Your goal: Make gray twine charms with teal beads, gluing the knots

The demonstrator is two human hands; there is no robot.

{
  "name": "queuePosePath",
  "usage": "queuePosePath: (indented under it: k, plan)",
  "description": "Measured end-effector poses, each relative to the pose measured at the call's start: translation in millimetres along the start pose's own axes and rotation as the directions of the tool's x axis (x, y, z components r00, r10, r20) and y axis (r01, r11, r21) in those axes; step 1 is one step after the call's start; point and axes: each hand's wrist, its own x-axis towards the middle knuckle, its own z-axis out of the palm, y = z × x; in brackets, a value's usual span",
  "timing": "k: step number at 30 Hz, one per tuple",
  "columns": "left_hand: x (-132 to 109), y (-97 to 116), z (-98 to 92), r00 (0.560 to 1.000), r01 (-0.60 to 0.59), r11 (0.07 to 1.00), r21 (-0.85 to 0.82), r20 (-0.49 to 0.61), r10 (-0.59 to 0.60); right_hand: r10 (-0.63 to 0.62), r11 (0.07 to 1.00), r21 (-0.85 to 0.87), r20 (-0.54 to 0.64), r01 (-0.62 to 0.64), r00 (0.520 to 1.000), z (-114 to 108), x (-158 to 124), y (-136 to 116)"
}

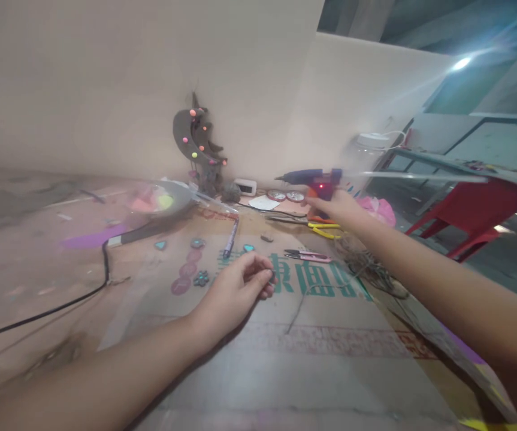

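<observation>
My right hand (335,206) grips the handle of a blue and orange glue gun (305,176). The gun's nozzle points left, its red light is lit, and a long clear glue stick (424,176) sticks out of its back. Low over the printed sheet (249,359), my left hand (251,278) is closed in a pinch. A small dark edge shows at its fingertips, too covered to name. Near that hand lie a teal heart piece (249,248), a dark flower-shaped piece (201,278) and a pen (230,237).
Pink-handled thread snips (307,257), yellow-handled pliers (323,230) and a tangle of cord (375,266) lie at the right. Against the wall stands a grey crescent moon decoration (186,134) with coloured balls. A black cable (106,263) crosses the left side. A red chair (478,209) stands beyond the table.
</observation>
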Motion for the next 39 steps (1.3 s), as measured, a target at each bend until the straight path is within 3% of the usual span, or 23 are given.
queuePosePath:
  k: [2, 5, 9, 17, 20, 24, 30, 39]
  plan:
    - [0, -1, 0.0, 1.0, 0.019, 1.0, 0.001, -0.002, -0.019, -0.064, 0.995, 0.08, 0.067, 0.058, 0.996, -2, -36, -3]
    - [0, 0, -1.1, 0.999, 0.044, 0.999, 0.013, -0.017, -0.044, -0.074, 0.973, 0.229, 0.158, 0.036, 0.985, 3, -80, 2]
    - [0, 5, -3.4, 0.996, 0.068, 0.997, 0.026, -0.053, -0.067, -0.071, 0.939, 0.345, 0.182, 0.004, 0.981, 11, -108, 16]
    - [1, 4, -10.0, 0.985, 0.053, 0.996, 0.071, -0.165, -0.041, -0.114, 0.962, 0.259, 0.113, 0.082, 0.987, 23, -121, 40]
    - [0, 2, -11.2, 0.988, 0.054, 0.991, 0.122, -0.153, -0.035, -0.17, 0.957, 0.256, 0.107, 0.138, 0.98, 25, -127, 39]
    - [0, 2, -11.6, 0.989, 0.054, 0.991, 0.119, -0.147, -0.036, -0.232, 0.937, 0.306, 0.189, 0.168, 0.954, 22, -130, 28]
    - [2, 4, -11.2, 0.99, 0.043, 0.996, 0.076, -0.139, -0.033, -0.216, 0.958, 0.234, 0.207, 0.166, 0.954, 21, -127, 24]
    - [2, 3, -12.2, 0.994, -0.001, 0.993, 0.119, -0.11, 0.014, -0.228, 0.951, 0.264, 0.245, 0.161, 0.942, 22, -129, 25]
